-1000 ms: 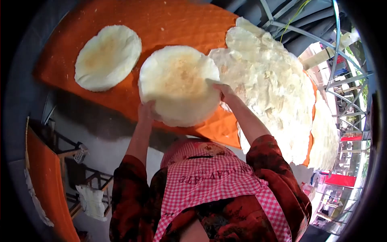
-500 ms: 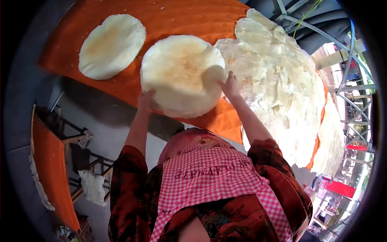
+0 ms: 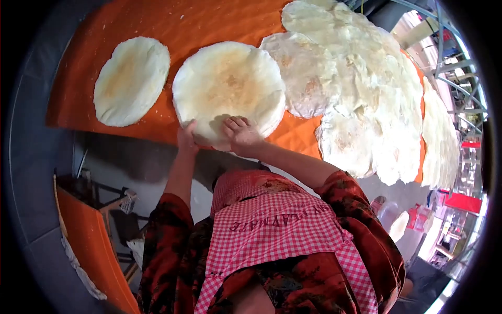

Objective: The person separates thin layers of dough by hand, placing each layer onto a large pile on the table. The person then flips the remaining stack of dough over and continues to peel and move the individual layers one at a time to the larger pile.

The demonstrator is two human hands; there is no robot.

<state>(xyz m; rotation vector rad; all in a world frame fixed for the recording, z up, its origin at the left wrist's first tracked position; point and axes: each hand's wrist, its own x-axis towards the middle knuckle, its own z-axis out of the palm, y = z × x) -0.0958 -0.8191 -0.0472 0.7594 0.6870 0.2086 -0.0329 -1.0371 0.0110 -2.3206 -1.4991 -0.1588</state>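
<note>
A thick round pile of pale flatbreads (image 3: 230, 78), browned in the middle, lies on the orange cloth in front of me. My left hand (image 3: 187, 137) grips the pile's near left edge, its fingers partly hidden. At the near edge, my right hand (image 3: 242, 135) lies over the bread with its fingers stretched out. Left of the pile is a second round of flatbread (image 3: 132, 81), and neither hand touches it.
Many thin flatbreads (image 3: 361, 89) overlap across the right side of the orange cloth (image 3: 219, 21). Another orange-covered surface (image 3: 89, 235) stands at lower left beside dark frames. Metal bars (image 3: 460, 68) run along the far right.
My right hand has moved from the pile's right edge to its near edge and flattened there. My left hand stays at the near left edge. The view has shifted a little.
</note>
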